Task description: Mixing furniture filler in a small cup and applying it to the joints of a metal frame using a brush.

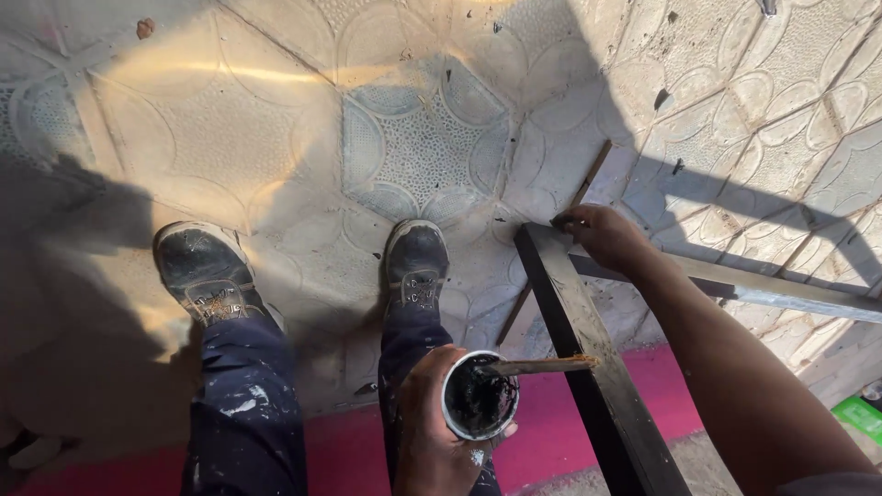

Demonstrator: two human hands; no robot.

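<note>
Left hand [432, 432] at 6 o'clock, fingers wrapped tight around a small round can [480, 395] of black paint, mouth tipped toward the camera. A stick or brush handle [542, 366] rests across the can's rim, pointing to 3 o'clock; its working end sits in the paint, so the type can't be read. Right hand [602, 234] reaches out to about 1 o'clock, fingers closed and pressed on the top corner of the dark metal frame [588, 349], with something small and dark at the fingertips, maybe a rag or brush tip, too blurred to tell. The frame's bar runs from that corner down to 5 o'clock, already black; a grey bar [781, 289] branches off toward 3 o'clock and looks uncoated. Both shoes [413, 262] stand on the patterned tile floor [230, 129], just left of the frame; trousers carry paint specks. My read: corner work in hand. To do it well, keep the can level and near the joint, load lightly, work paint into the corner seam first, then pull strokes along the bar. Steady the frame at an unpainted spot, watch for drips on the tiles.
</note>
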